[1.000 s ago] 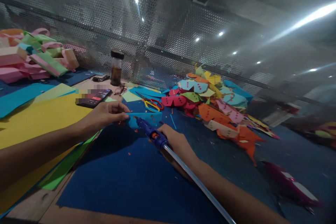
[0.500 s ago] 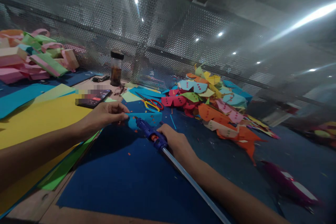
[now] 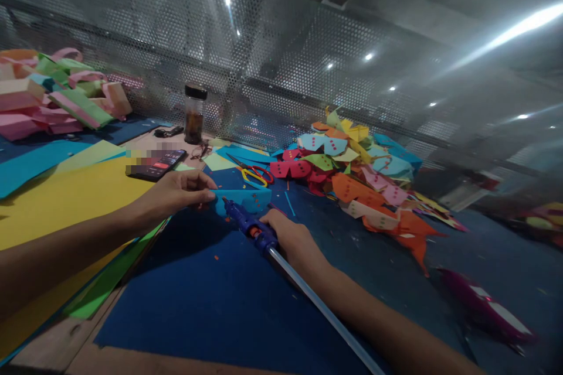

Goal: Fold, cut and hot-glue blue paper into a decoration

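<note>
My left hand (image 3: 191, 190) pinches the left end of a blue paper piece (image 3: 248, 198) that carries small red-orange dots. Wrapped in my right hand (image 3: 292, 234) is a dark blue glue gun (image 3: 250, 225), its nozzle pointing at the paper's surface near my left fingertips. A long translucent glue stick (image 3: 323, 307) runs out of the gun's back end toward the lower right. Whether the nozzle touches the paper I cannot tell. Behind the paper lie scissors (image 3: 255, 176) with yellow and red handles. Dark blue sheet (image 3: 197, 310) covers the surface beneath my hands.
On the right is a heap of folded, dotted paper pieces (image 3: 347, 187). Yellow paper (image 3: 88, 205), a phone (image 3: 156, 165) and a lidded jar (image 3: 194, 114) are on the left. Paper loops (image 3: 65, 94) pile up far left. A purple object (image 3: 486, 304) lies lower right.
My right hand and the glue gun have shifted slightly to the left, the nozzle moving along the blue paper toward my left fingers. My left hand stays in place.
</note>
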Action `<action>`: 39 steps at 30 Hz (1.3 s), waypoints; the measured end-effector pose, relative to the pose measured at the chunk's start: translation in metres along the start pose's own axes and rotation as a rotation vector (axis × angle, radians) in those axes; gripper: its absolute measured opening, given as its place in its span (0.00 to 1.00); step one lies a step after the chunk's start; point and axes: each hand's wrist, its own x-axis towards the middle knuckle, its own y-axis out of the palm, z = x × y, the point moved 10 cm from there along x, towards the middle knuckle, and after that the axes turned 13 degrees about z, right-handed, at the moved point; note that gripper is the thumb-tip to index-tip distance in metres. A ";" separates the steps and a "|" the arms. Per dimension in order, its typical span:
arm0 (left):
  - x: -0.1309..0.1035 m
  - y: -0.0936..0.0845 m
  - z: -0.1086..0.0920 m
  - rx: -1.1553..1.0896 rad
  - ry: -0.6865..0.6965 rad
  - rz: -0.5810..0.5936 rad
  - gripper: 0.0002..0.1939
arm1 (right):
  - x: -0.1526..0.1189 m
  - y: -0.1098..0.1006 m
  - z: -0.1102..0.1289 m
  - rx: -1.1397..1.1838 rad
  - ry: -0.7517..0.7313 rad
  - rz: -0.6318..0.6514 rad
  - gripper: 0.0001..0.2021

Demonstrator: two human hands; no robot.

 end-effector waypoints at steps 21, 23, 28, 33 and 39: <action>-0.005 -0.002 -0.010 0.013 -0.037 -0.065 0.17 | 0.000 0.001 -0.010 0.029 0.062 -0.001 0.07; -0.006 -0.002 -0.011 0.012 -0.037 -0.070 0.18 | 0.000 0.002 -0.010 0.033 0.071 0.003 0.07; -0.006 -0.002 -0.012 0.017 -0.039 -0.071 0.18 | 0.001 0.004 -0.012 0.036 0.082 0.022 0.07; -0.006 -0.002 -0.014 0.016 -0.031 -0.074 0.17 | 0.001 0.004 -0.010 0.011 0.059 0.014 0.06; -0.006 -0.002 -0.015 0.011 -0.028 -0.074 0.15 | 0.001 0.002 -0.009 -0.025 0.076 0.008 0.06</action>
